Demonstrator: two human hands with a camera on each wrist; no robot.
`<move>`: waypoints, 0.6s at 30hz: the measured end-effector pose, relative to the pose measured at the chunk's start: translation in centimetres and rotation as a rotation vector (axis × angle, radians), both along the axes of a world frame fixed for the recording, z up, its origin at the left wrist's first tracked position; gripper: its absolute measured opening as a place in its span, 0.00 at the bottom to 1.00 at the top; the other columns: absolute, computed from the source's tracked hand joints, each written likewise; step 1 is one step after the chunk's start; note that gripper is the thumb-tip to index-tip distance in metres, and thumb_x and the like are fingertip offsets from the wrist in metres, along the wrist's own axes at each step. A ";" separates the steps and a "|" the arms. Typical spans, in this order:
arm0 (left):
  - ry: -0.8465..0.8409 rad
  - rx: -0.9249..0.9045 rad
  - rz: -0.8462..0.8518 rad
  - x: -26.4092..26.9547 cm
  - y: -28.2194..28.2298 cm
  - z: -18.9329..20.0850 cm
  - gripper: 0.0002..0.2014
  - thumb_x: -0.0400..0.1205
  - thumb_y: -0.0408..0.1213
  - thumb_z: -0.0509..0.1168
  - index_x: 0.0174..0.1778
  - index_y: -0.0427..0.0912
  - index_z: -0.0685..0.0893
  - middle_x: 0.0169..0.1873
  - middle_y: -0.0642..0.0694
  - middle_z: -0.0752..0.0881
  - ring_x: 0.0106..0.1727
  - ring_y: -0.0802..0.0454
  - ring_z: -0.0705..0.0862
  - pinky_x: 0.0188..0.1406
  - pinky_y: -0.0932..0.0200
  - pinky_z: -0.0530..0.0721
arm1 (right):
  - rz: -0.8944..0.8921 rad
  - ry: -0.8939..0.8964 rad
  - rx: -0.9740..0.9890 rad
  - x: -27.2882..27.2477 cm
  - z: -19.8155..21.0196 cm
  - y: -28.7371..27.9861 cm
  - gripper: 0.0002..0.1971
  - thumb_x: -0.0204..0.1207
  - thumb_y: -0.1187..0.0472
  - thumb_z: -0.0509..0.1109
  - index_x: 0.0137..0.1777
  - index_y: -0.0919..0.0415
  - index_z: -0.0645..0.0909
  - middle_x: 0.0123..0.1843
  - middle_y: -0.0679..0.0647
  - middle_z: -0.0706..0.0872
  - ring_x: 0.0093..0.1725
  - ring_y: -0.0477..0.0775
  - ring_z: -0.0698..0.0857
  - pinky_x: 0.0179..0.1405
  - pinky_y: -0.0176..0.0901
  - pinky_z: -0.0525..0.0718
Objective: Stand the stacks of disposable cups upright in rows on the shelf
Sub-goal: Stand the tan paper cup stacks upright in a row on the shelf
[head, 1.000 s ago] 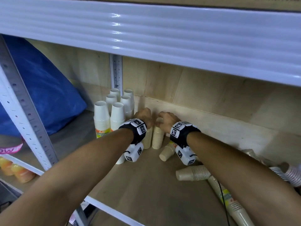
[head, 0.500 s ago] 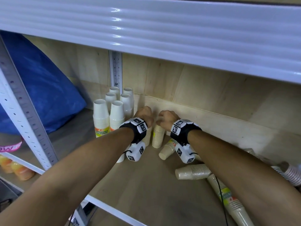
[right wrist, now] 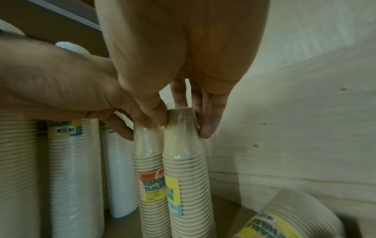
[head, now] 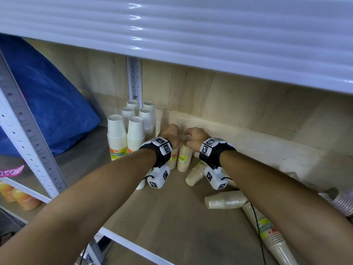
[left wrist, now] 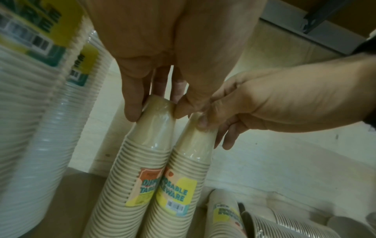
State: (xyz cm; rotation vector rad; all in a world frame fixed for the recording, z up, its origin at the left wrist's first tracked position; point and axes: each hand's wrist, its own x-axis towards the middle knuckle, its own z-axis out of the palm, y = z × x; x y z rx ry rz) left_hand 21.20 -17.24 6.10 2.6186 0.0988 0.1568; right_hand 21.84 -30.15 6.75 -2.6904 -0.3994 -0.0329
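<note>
Two beige cup stacks stand upright side by side near the back wall, the left stack [head: 173, 158] [left wrist: 130, 185] touching the right stack [head: 184, 159] [right wrist: 187, 177]. My left hand [head: 170, 133] [left wrist: 156, 111] pinches the top cup of the left stack. My right hand [head: 194, 138] [right wrist: 181, 125] grips the top of the right stack between thumb and fingers. Several white cup stacks [head: 133, 131] stand upright in rows just left of them. In the head view both hands hide the beige tops.
More beige stacks lie on their sides on the wooden shelf [head: 172, 217]: one [head: 196, 174] under my right wrist, one [head: 227, 199], and a long one [head: 267, 232] at front right. Striped cups [head: 340, 199] lie far right. A blue bag [head: 47, 104] fills the left bay behind the metal upright [head: 28, 142].
Hardly anything: both hands stay on the tops of the two upright beige stacks, with only a slight shift of the view.
</note>
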 end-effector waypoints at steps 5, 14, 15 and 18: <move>-0.032 -0.016 0.040 -0.2 0.2 -0.2 0.13 0.79 0.31 0.67 0.59 0.41 0.83 0.57 0.42 0.85 0.55 0.44 0.85 0.49 0.55 0.85 | -0.071 -0.011 -0.010 0.1 -0.2 0.0 0.18 0.72 0.51 0.73 0.58 0.60 0.83 0.56 0.56 0.86 0.54 0.61 0.85 0.50 0.45 0.84; -0.015 -0.005 0.019 -0.3 -0.1 -0.2 0.17 0.79 0.32 0.66 0.64 0.43 0.81 0.59 0.42 0.84 0.57 0.43 0.84 0.55 0.50 0.85 | -0.070 0.001 0.026 0.1 -0.2 0.1 0.18 0.73 0.54 0.72 0.60 0.62 0.83 0.58 0.58 0.85 0.57 0.62 0.85 0.54 0.47 0.84; -0.021 0.004 0.031 -0.3 -0.1 -0.2 0.16 0.79 0.33 0.66 0.63 0.43 0.81 0.58 0.42 0.85 0.56 0.43 0.85 0.53 0.50 0.86 | -0.088 0.003 0.030 0.1 -0.3 0.1 0.19 0.72 0.52 0.73 0.59 0.62 0.83 0.57 0.58 0.85 0.56 0.62 0.84 0.53 0.47 0.85; -0.012 0.019 0.033 -0.5 0.0 0.0 0.16 0.79 0.33 0.64 0.64 0.44 0.81 0.61 0.42 0.83 0.58 0.43 0.84 0.52 0.52 0.84 | -0.107 0.019 0.055 0.2 -0.4 0.1 0.16 0.69 0.50 0.73 0.53 0.60 0.84 0.53 0.58 0.86 0.51 0.61 0.85 0.49 0.48 0.86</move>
